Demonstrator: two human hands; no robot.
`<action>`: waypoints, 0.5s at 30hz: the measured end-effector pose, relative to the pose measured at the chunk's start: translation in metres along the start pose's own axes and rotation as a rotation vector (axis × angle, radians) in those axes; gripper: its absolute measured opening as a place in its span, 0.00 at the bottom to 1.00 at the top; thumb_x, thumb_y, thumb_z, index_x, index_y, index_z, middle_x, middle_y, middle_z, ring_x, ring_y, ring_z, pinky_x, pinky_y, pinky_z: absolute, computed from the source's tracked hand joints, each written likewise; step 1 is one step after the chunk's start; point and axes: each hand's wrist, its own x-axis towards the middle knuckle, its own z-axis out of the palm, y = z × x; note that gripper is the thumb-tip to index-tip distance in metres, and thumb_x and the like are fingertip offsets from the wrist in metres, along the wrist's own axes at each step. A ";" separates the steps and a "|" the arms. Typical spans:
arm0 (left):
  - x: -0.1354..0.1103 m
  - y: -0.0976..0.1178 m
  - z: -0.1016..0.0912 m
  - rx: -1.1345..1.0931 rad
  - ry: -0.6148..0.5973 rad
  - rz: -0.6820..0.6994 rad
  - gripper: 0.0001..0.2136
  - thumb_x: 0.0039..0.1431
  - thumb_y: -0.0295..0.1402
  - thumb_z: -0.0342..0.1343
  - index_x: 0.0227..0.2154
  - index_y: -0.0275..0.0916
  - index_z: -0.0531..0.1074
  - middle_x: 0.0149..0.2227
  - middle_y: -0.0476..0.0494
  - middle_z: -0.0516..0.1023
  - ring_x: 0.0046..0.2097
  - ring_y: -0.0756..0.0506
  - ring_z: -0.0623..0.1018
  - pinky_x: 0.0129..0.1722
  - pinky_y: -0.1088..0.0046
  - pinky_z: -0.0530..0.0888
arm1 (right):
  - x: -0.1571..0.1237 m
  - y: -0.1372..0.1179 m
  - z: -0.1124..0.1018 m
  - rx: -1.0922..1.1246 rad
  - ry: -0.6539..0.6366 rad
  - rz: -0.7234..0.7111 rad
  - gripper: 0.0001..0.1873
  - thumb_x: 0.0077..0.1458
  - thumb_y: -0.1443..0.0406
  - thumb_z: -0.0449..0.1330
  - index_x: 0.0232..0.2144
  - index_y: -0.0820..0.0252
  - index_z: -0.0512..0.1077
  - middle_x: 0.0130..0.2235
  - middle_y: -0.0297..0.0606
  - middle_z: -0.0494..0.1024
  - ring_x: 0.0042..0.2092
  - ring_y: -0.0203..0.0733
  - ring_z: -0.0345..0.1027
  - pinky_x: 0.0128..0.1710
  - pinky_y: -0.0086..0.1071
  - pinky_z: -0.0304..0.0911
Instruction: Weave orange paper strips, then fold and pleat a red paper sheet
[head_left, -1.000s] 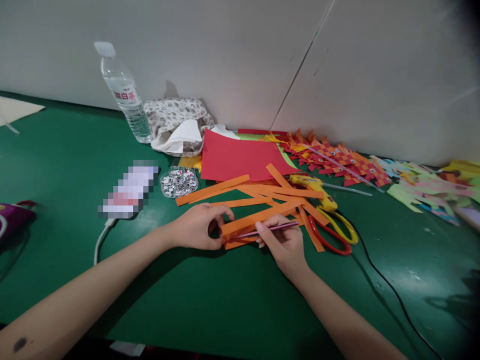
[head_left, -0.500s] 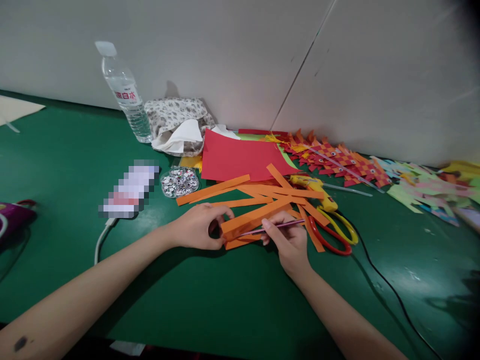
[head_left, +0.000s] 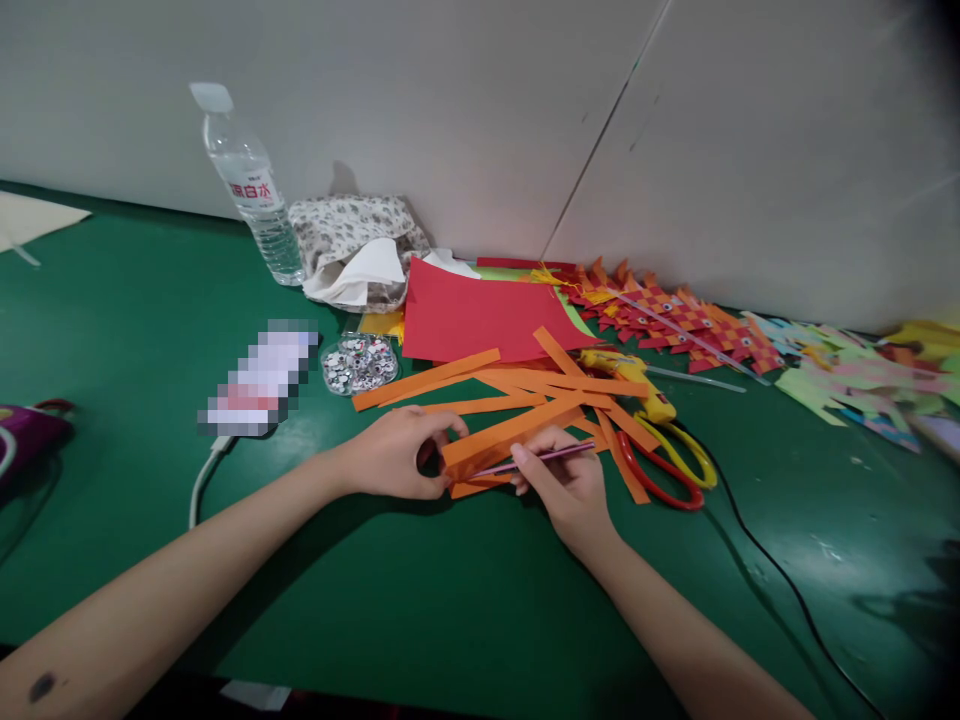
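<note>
Under the red sheet (head_left: 480,310), the green counter (head_left: 450,610) carries everything else. Right of the red sheet lie the red-and-orange woven pieces (head_left: 675,310); left of it sits the printed tissue pouch (head_left: 360,225), and farther left stands the water bottle (head_left: 251,190).

On the near side of the red sheet are both hands. The left hand (head_left: 397,450) curls round, leaving a rounded gap, and its grip holds the left end of an orange strip (head_left: 495,440) between thumb and fingertips. The right hand (head_left: 570,490) has a narrow pinch, thumb against fingers, round a slim purple stick (head_left: 566,452); the stick's tip reaches in along the strip's lower edge. More orange strips (head_left: 427,378) lie crossed between the red sheet and the hands.

The held strip, nearer the wearer than the red sheet, seems folded. It should be very light and flexible, stiffer along a crease, dry rather than slippery, and easily bent or torn by a hard pull. Best hold it lightly near the end, flat between finger pads. The smooth, rigid stick is likely to roll, so a pinch around its middle suits it.
</note>
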 end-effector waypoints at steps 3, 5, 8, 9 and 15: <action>0.000 0.000 0.000 -0.002 -0.002 -0.001 0.18 0.45 0.34 0.59 0.41 0.42 0.65 0.29 0.52 0.76 0.30 0.48 0.76 0.41 0.69 0.71 | 0.000 0.001 -0.001 0.012 0.060 0.001 0.12 0.57 0.62 0.60 0.22 0.58 0.67 0.19 0.30 0.69 0.19 0.33 0.65 0.21 0.27 0.61; 0.000 0.000 0.000 -0.002 -0.007 0.000 0.18 0.45 0.34 0.59 0.41 0.42 0.65 0.29 0.53 0.75 0.30 0.48 0.76 0.41 0.69 0.71 | 0.000 0.001 -0.002 0.018 0.089 -0.001 0.13 0.56 0.62 0.60 0.22 0.58 0.66 0.18 0.29 0.69 0.19 0.32 0.64 0.20 0.26 0.60; -0.001 -0.001 0.000 0.006 -0.008 -0.006 0.18 0.45 0.34 0.59 0.41 0.42 0.66 0.30 0.52 0.76 0.30 0.48 0.76 0.42 0.69 0.70 | 0.001 0.000 -0.002 0.021 0.102 -0.013 0.13 0.56 0.63 0.60 0.21 0.58 0.66 0.18 0.29 0.69 0.18 0.31 0.64 0.20 0.25 0.60; -0.001 -0.001 0.000 0.009 -0.006 -0.007 0.18 0.45 0.34 0.59 0.41 0.42 0.66 0.30 0.52 0.76 0.30 0.48 0.76 0.42 0.68 0.70 | 0.001 0.000 -0.001 0.023 0.091 -0.017 0.13 0.56 0.63 0.60 0.22 0.58 0.67 0.18 0.29 0.69 0.18 0.31 0.64 0.20 0.25 0.60; -0.001 -0.002 0.001 0.004 0.009 0.011 0.18 0.45 0.34 0.59 0.42 0.42 0.66 0.31 0.52 0.77 0.33 0.47 0.76 0.42 0.68 0.70 | -0.002 -0.002 0.000 0.033 -0.042 0.015 0.11 0.56 0.62 0.60 0.24 0.59 0.68 0.19 0.32 0.74 0.20 0.34 0.69 0.21 0.26 0.65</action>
